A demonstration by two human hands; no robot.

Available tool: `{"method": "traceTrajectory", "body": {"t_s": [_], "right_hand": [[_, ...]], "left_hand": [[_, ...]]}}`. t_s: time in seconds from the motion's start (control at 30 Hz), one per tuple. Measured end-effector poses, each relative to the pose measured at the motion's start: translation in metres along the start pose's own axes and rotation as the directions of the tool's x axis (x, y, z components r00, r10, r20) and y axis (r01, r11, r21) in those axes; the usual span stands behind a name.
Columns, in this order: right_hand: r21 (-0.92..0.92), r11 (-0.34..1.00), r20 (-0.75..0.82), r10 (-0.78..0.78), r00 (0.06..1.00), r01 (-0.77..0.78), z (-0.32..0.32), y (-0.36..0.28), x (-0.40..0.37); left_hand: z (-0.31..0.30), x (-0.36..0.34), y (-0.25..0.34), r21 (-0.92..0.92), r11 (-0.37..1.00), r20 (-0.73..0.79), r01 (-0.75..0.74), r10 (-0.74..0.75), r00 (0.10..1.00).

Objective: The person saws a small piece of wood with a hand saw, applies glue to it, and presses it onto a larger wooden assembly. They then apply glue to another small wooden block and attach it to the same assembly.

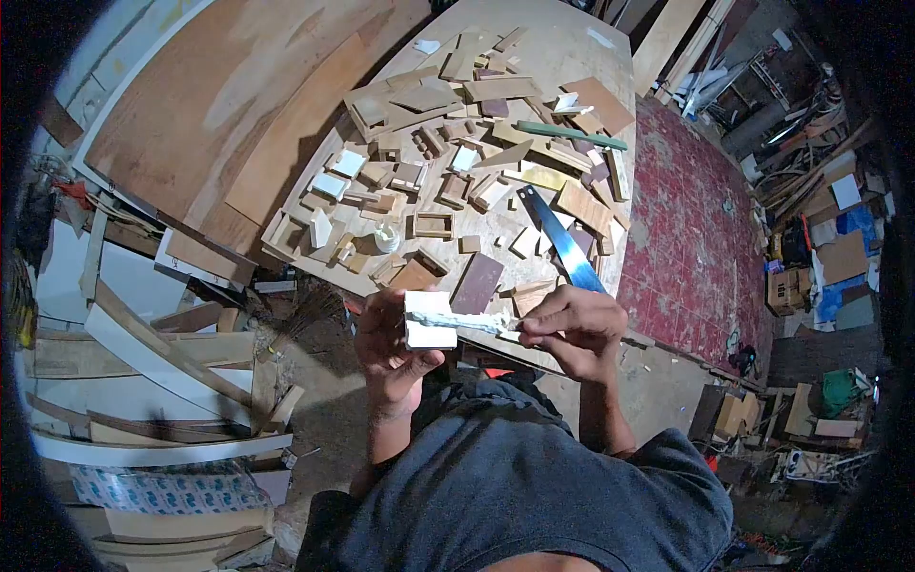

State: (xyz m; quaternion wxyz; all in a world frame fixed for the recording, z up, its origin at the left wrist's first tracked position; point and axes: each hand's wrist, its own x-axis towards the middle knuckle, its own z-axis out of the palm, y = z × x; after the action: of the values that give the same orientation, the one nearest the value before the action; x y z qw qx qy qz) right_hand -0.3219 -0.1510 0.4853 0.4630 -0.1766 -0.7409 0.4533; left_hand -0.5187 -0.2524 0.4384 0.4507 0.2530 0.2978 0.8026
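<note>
My left hand (389,345) grips a small white block (431,334) by its edges, close to my body. My right hand (576,332) pinches the end of a thin stick coated in white paste (477,322). The stick's far part lies across the face of the block, where some paste shows. Behind my right hand is a handsaw (562,243), its blade flat among wood offcuts and its lower end hidden. A small white container (386,238) with paste about its rim stands on the table, beyond my left hand.
The plywood table (572,48) carries many wood scraps, small wooden boxes (434,225) and a green strip (572,134). Large boards (219,105) lean at the left, with curved white-edged pieces (162,448) below. Red flooring (691,210) lies at the right, beside piled clutter.
</note>
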Motion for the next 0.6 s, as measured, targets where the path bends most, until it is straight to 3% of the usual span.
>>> {"method": "traceTrajectory", "body": {"t_s": [0.3,0.37,0.47,0.6], "right_hand": [[0.02,1.0,0.023,0.021,1.0,-0.021,-0.01,-0.008,-0.001],[-0.014,0.997,0.072,-0.068,0.995,0.07,-0.013,-0.009,0.0],[-0.003,0.996,0.086,-0.085,0.993,0.086,-0.016,-0.009,-0.003],[0.079,0.995,0.024,-0.059,0.998,0.057,-0.014,-0.005,-0.011]], "left_hand": [[0.005,-0.005,-0.002,-0.024,0.999,0.026,0.021,-0.02,0.999],[0.007,-0.007,-0.005,-0.022,1.0,0.011,0.013,-0.013,1.0],[0.009,-0.011,-0.007,-0.017,1.0,-0.004,-0.006,0.006,1.0],[0.006,-0.016,-0.01,-0.067,0.998,-0.008,-0.005,0.004,1.0]]}}
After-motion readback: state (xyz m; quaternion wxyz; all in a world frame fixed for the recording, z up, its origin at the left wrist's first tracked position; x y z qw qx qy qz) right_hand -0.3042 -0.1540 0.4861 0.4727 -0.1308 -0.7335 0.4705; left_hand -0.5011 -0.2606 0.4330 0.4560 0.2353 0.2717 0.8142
